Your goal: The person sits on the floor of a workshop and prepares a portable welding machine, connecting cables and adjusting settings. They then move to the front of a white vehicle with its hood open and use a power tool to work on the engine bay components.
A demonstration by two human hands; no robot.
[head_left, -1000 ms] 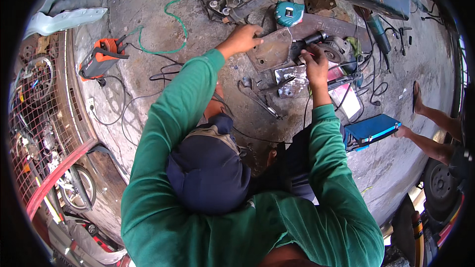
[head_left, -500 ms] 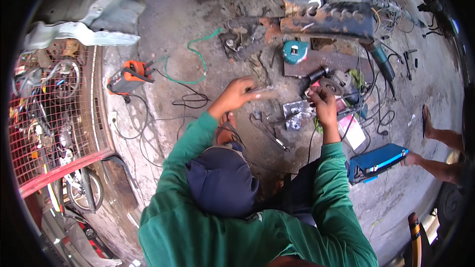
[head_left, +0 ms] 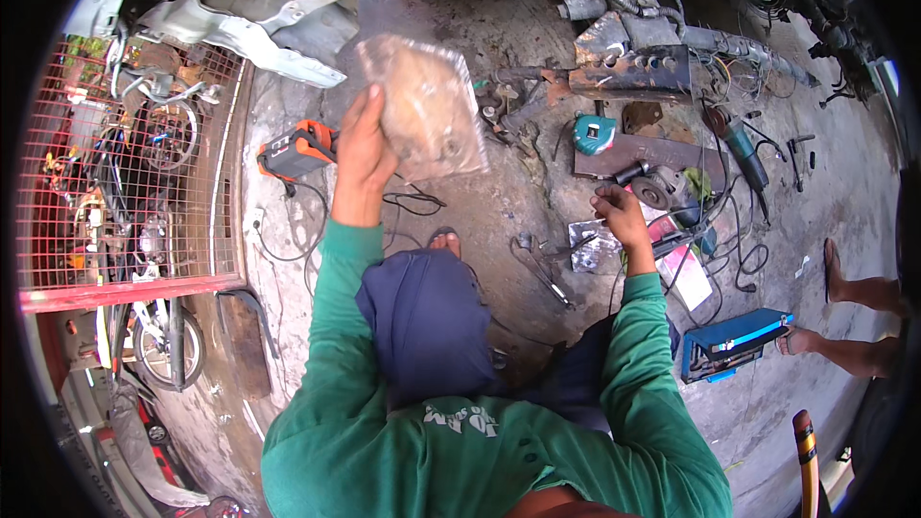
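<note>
My left hand [head_left: 365, 149] is raised above the floor, closed on the edge of a see-through square plastic packet or pane [head_left: 427, 105]. Its middle looks brownish and its rim whitish; whether anything lies inside I cannot tell. Farther right, my right hand [head_left: 624, 218] has its fingers drawn together, and what they pinch, if anything, is hidden. Just beyond those fingers lies a grinder with a round disc [head_left: 652, 188]. A small silvery, stained plate [head_left: 593, 247] rests on the floor beside my right hand.
An orange-and-black machine [head_left: 295, 150] with cables stands at left, near a red mesh fence [head_left: 134, 295]. Ahead lie a teal rounded case [head_left: 594, 133], rusty metal parts [head_left: 628, 80] and a teal angle grinder [head_left: 739, 146]. A blue tool bag [head_left: 734, 338] sits beside another person's legs [head_left: 844, 350].
My left hand has moved left and up, turning the packet from nearly edge-on to broad side in view. My right hand has stayed near the grinder. The whole view has shifted somewhat.
</note>
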